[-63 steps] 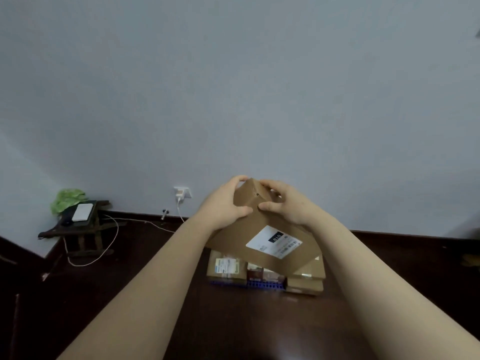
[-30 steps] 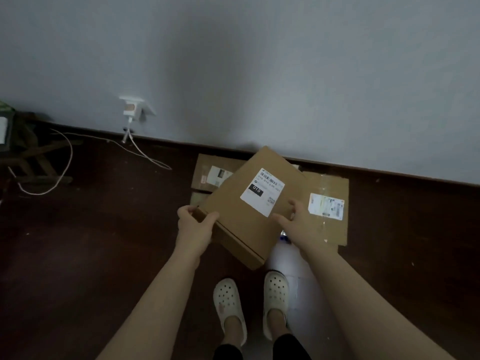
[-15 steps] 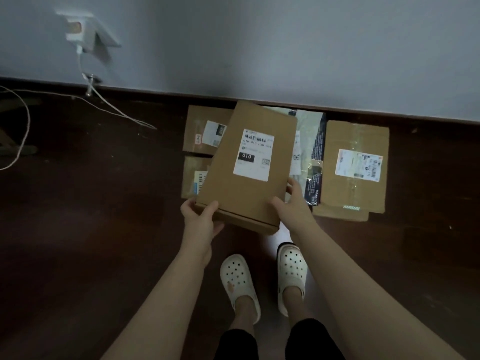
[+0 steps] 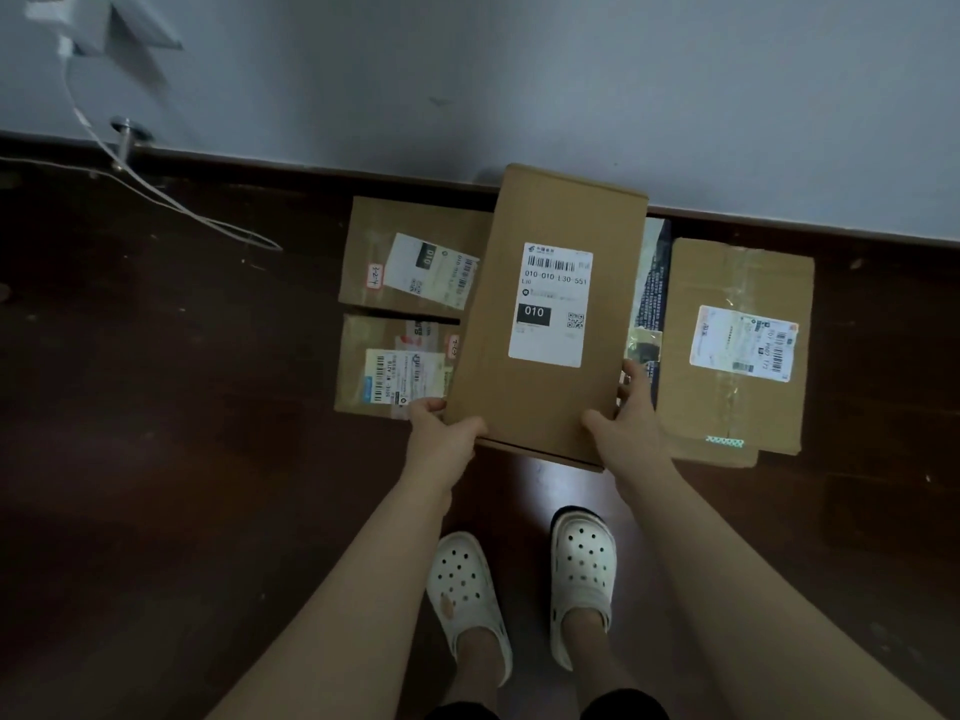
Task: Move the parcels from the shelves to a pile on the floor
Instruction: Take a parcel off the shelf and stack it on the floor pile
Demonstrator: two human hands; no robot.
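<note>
While between left hand (image 4: 441, 445) and right hand (image 4: 631, 428), box (image 4: 545, 407) over mostly hidden packet (image 4: 652, 283)

Single view, head-worn, wide-angle. Faces steeply down and forward from above the wearer's white perforated clogs (image 4: 465, 589). Centre, at arm's length: flat brown cardboard box (image 4: 540, 402) held between left hand (image 4: 441, 439) and right hand (image 4: 628, 428). Upper frame: pale grey wall (image 4: 519, 70) meeting dark wooden floor (image 4: 156, 459).
</note>
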